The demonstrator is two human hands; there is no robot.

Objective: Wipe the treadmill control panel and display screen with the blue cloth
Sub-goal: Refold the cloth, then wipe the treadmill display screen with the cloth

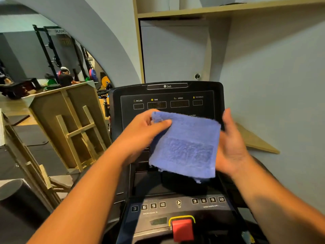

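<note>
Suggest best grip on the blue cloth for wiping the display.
Probably palm flat behind the blue cloth, coming from the right as the right hand does. It hangs folded and limp, the left hand pinching only its top left corner, so a broad backing would press it flat on the display screen.

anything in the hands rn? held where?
Blue cloth: left hand pinches its upper-left corner; right hand supports its right edge, grip there unclear.

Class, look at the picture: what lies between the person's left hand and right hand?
In the head view, the blue cloth spans the gap. The left hand pinches its upper left corner; the right hand supports its right edge, in front of the treadmill panel.
</note>
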